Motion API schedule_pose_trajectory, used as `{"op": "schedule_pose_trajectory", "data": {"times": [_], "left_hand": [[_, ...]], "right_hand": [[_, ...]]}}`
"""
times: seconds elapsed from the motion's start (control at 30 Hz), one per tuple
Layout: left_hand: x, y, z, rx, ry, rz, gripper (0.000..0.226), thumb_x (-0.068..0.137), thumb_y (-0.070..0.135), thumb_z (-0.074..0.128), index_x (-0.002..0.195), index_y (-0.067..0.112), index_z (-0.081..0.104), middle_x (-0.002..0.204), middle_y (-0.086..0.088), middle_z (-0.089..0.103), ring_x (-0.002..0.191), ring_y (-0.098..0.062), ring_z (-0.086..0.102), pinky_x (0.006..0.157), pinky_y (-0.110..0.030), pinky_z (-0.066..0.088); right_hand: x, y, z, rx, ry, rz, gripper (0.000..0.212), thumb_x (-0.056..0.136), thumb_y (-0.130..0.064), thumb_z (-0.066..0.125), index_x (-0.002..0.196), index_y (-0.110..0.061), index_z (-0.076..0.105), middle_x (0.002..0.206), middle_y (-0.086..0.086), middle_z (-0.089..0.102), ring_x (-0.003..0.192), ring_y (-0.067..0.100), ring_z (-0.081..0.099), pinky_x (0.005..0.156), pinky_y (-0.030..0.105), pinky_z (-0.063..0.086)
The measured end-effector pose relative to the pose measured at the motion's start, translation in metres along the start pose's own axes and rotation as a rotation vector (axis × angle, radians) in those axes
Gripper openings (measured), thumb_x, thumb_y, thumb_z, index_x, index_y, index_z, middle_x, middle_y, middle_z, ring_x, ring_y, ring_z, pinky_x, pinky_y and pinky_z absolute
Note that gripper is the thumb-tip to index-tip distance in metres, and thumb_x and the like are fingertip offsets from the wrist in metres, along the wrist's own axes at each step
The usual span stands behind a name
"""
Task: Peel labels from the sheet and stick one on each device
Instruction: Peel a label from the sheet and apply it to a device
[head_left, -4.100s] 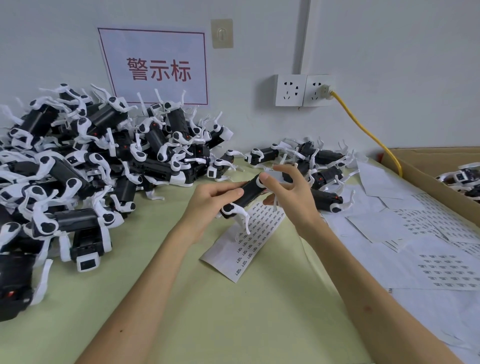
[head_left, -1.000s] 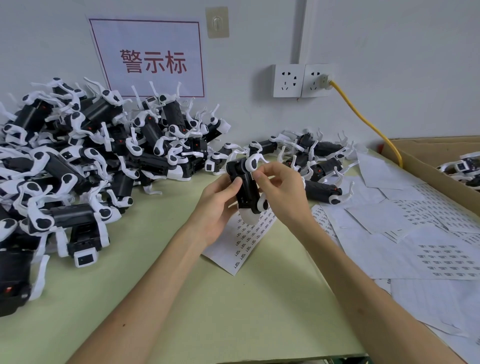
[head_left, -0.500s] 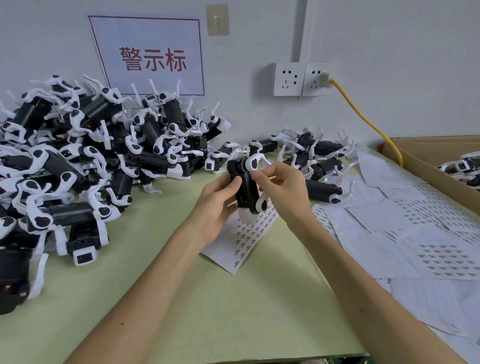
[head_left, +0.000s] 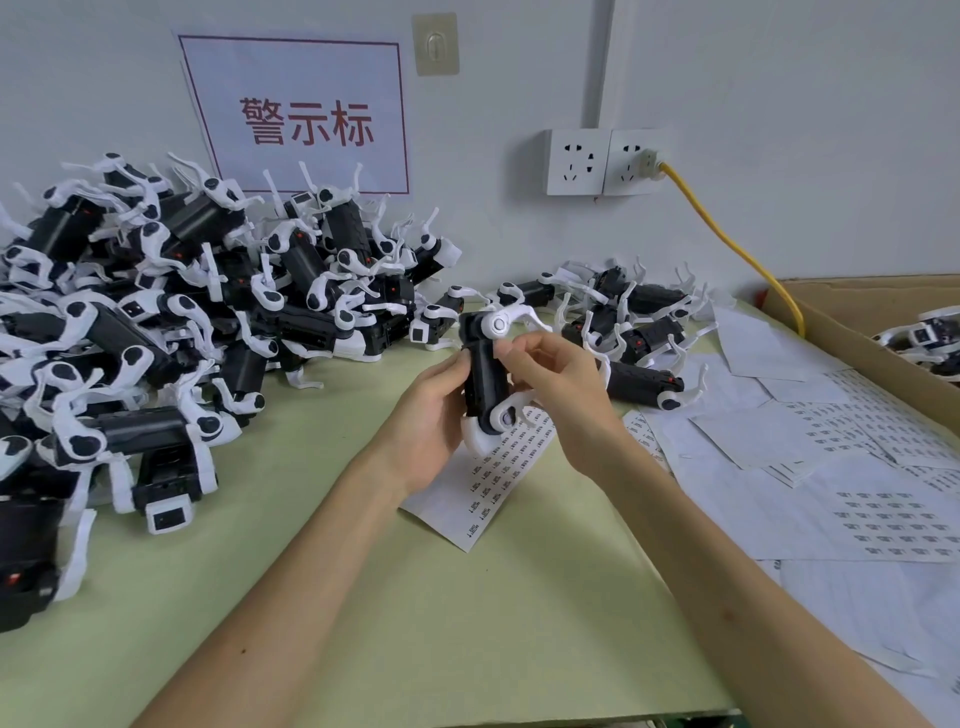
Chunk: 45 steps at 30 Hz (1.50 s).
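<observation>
Green table (head_left: 467, 623) nearest; label sheet (head_left: 485, 488) flat on it, partly under the hands; left hand (head_left: 431, 415) wrapped round black-and-white device (head_left: 482, 374), held upright just above the sheet; right hand (head_left: 561, 384) pinching the device's upper side beside a white leg; loose sheets (head_left: 831, 467) spread right; big heap of devices (head_left: 156, 312) left, smaller cluster (head_left: 634, 322) behind; red-lettered sign (head_left: 306, 124) and sockets (head_left: 602, 161) on the wall.
</observation>
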<state>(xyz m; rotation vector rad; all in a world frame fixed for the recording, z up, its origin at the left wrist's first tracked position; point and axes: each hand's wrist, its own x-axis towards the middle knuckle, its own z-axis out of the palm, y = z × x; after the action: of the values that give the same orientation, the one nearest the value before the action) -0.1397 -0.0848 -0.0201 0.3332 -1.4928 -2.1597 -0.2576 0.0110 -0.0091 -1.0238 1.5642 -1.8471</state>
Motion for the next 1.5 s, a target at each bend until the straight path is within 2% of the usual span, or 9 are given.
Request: {"op": "schedule_pose_trajectory", "data": {"times": [0.13,0.27,0.4,0.67,0.8,1.0,1.23,1.33,1.5], "left_hand": [[-0.001,-0.002,0.004,-0.032,-0.015,-0.092,0.052,0.107,0.043,0.042,0.144,0.009,0.057,0.126,-0.009,0.063,0.114,-0.022,0.058,0.101,-0.037,0.040],[-0.002,-0.002,0.002,-0.030,0.001,-0.112,0.052,0.105,0.044,0.045,0.140,0.009,0.061,0.120,-0.010,0.063,0.104,-0.022,0.058,0.091,-0.035,0.042],[-0.001,-0.004,0.001,-0.046,0.002,-0.108,0.051,0.106,0.044,0.045,0.135,0.008,0.064,0.119,-0.011,0.062,0.110,-0.026,0.050,0.098,-0.041,0.032],[-0.004,-0.003,0.006,-0.071,-0.094,-0.096,0.041,0.097,0.046,0.051,0.115,0.020,0.077,0.101,0.000,0.073,0.086,-0.012,0.071,0.072,-0.024,0.055],[-0.005,-0.003,0.004,-0.046,-0.080,-0.128,0.044,0.102,0.045,0.048,0.127,0.017,0.071,0.105,-0.001,0.069,0.087,-0.014,0.065,0.076,-0.028,0.047],[-0.005,-0.002,0.002,-0.003,-0.054,-0.132,0.041,0.105,0.044,0.045,0.125,0.018,0.069,0.100,-0.003,0.062,0.082,-0.016,0.056,0.063,-0.025,0.041],[-0.002,-0.004,0.001,-0.058,-0.033,-0.126,0.048,0.103,0.041,0.047,0.135,0.009,0.065,0.117,-0.006,0.057,0.098,-0.023,0.047,0.085,-0.038,0.035],[-0.002,-0.004,0.001,-0.058,-0.047,-0.119,0.039,0.103,0.042,0.048,0.121,0.018,0.074,0.104,0.001,0.066,0.087,-0.017,0.054,0.078,-0.033,0.038],[-0.003,-0.005,0.002,0.028,-0.022,-0.057,0.040,0.109,0.038,0.040,0.120,0.010,0.066,0.094,-0.001,0.068,0.078,-0.015,0.062,0.065,-0.025,0.047]], "right_hand": [[-0.001,0.001,-0.001,0.024,-0.071,-0.014,0.027,0.095,-0.022,0.072,0.074,-0.018,0.056,0.063,-0.008,0.053,0.058,0.007,0.048,0.057,0.016,0.039],[0.000,0.000,-0.001,0.087,-0.153,-0.027,0.025,0.099,-0.011,0.064,0.077,-0.014,0.052,0.063,-0.005,0.047,0.059,0.010,0.044,0.061,0.020,0.040],[0.002,0.000,-0.004,0.119,-0.185,-0.021,0.024,0.101,-0.008,0.059,0.080,-0.015,0.049,0.068,-0.002,0.043,0.063,0.012,0.042,0.065,0.022,0.040],[0.002,0.006,-0.003,0.090,-0.142,-0.069,0.032,0.095,-0.015,0.072,0.070,-0.017,0.052,0.067,0.001,0.052,0.064,0.016,0.048,0.060,0.024,0.042],[0.004,0.004,-0.009,0.142,-0.238,-0.034,0.040,0.091,-0.011,0.073,0.064,-0.022,0.045,0.066,-0.005,0.048,0.063,0.012,0.046,0.059,0.020,0.040],[0.005,0.003,-0.015,0.104,-0.284,-0.036,0.042,0.091,0.000,0.071,0.069,-0.019,0.041,0.066,-0.005,0.046,0.064,0.012,0.046,0.064,0.021,0.042],[0.004,0.002,-0.014,0.073,-0.282,-0.041,0.037,0.090,0.005,0.070,0.070,-0.014,0.045,0.069,-0.001,0.048,0.066,0.013,0.049,0.065,0.023,0.044],[0.004,0.002,-0.013,0.092,-0.279,-0.031,0.029,0.087,0.000,0.070,0.071,-0.013,0.050,0.071,0.001,0.048,0.067,0.016,0.047,0.064,0.024,0.043],[0.006,0.004,-0.011,0.123,-0.210,0.038,0.016,0.078,-0.014,0.070,0.072,-0.017,0.055,0.066,-0.001,0.051,0.063,0.014,0.049,0.061,0.023,0.042]]}}
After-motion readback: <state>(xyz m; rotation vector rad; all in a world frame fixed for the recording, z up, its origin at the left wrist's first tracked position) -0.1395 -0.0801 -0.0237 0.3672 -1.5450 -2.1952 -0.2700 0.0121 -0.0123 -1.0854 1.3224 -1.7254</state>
